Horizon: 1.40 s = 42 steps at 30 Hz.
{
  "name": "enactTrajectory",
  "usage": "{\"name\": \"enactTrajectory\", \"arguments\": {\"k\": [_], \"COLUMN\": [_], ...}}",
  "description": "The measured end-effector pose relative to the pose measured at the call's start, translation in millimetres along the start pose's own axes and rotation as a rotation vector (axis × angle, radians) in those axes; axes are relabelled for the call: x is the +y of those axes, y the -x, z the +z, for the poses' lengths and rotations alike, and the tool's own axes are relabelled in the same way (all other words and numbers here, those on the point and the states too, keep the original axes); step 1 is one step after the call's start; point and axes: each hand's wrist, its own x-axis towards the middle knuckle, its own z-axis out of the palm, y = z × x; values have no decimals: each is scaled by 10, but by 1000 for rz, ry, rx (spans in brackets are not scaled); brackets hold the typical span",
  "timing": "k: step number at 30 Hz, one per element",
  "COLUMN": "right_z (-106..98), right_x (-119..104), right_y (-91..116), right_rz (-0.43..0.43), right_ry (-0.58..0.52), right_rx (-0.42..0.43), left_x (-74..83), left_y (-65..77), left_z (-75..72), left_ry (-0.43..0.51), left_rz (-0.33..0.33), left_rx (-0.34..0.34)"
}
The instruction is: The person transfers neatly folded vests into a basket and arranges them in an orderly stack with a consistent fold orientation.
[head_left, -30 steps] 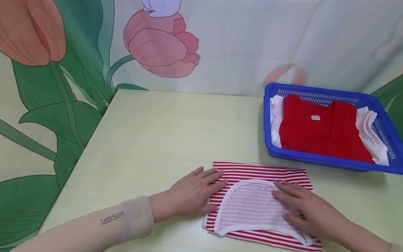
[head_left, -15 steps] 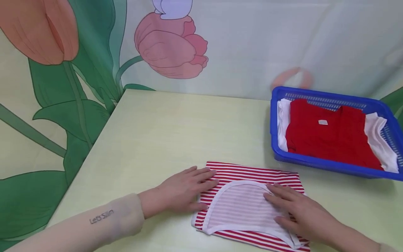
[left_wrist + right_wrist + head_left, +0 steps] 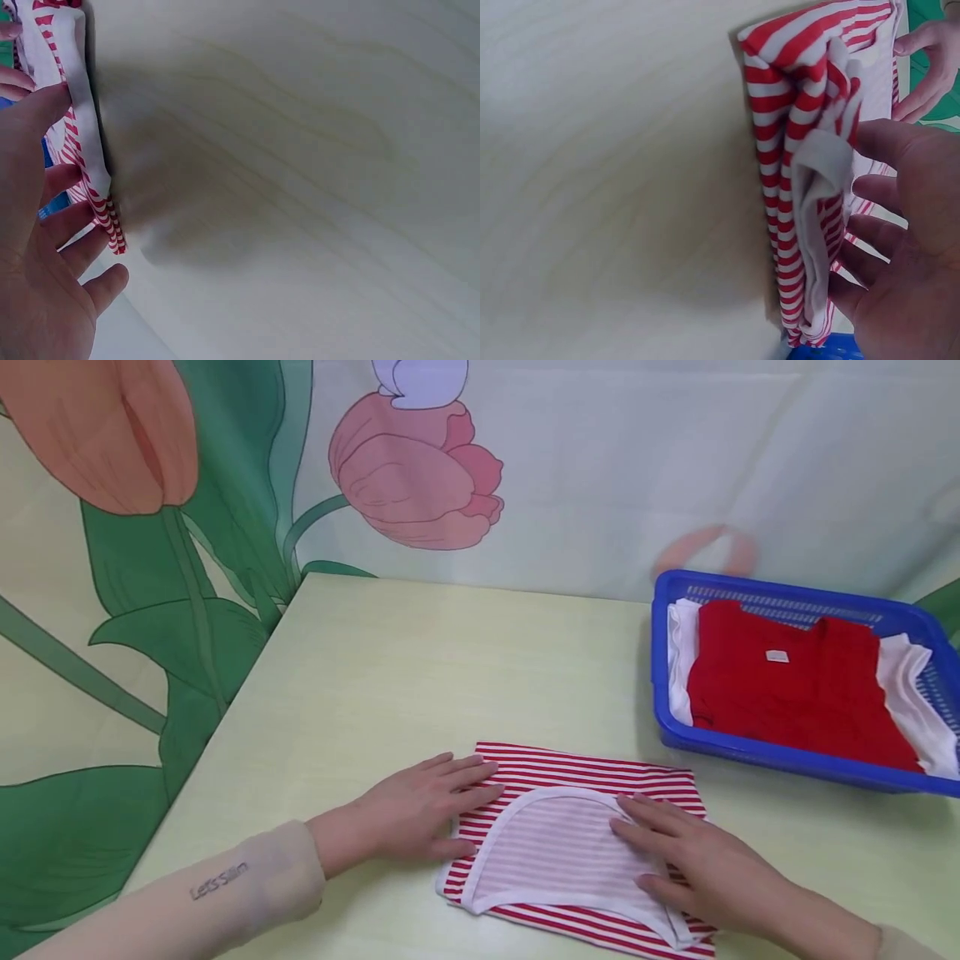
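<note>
A folded red-and-white striped shirt [image 3: 555,860] lies flat near the front of the table, its white-trimmed neckline facing up. My left hand [image 3: 412,810] rests with spread fingers along the shirt's left edge. On the right part of the shirt lies my right hand [image 3: 697,864], its fingers extended over the neckline. In the right wrist view, the shirt's side [image 3: 787,195] shows several stacked layers and a white-banded opening beside my right hand [image 3: 900,232]. The left wrist view has my left hand [image 3: 52,225] with fingertips at the shirt's white-trimmed edge [image 3: 86,112].
A blue plastic basket [image 3: 660,693] stands at the back right of the pale table [image 3: 420,668]. Inside it, a folded red garment [image 3: 795,693] lies over white cloth [image 3: 681,660]. A curtain printed with tulips [image 3: 420,485] hangs behind the table.
The shirt and both hands have shifted left in the head view, while the basket and curtain have shifted slightly right. Both hands keep their places on the shirt.
</note>
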Motion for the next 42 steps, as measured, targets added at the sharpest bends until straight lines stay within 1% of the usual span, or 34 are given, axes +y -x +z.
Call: {"name": "enactTrajectory", "arguments": {"k": [3, 5, 7, 10, 14, 16, 22, 27, 35, 39, 42], "right_z": [-33, -71, -105, -122, -81, -64, -11, 31, 63, 72, 64], "right_x": [4, 9, 31, 89, 163, 175, 148, 113, 98, 93, 83], "right_y": [27, 44, 58, 61, 52, 50, 38, 36, 31, 32, 32], "right_rz": [-46, -51, -40, -3, 15, 17, -14, -29, -36, -27, -22], "right_ry": [37, 53, 70, 74, 73, 69, 71, 72, 83, 92, 115], "right_rx": [54, 80, 95, 80, 61, 60, 96, 101, 106, 101, 94], "left_x": [36, 70, 98, 101, 52, 23, -102, -187, -279, -319, -344], "left_y": [19, 34, 44, 58, 65, 64, 87, 106, 67, 36, 14], "left_z": [-6, -2, 9, 42, 74, 70, 39, 18, -19, -28, -34], "left_ry": [40, 60, 71, 55, 49, 54, 60, 64, 40, 28, 20], "left_rz": [-12, -22, -28, -17, 8, 10, 9, 24, 31, 47, 65], "left_rx": [19, 25, 30, 31, 30, 27, 7, -16, -58, -66, -56]}}
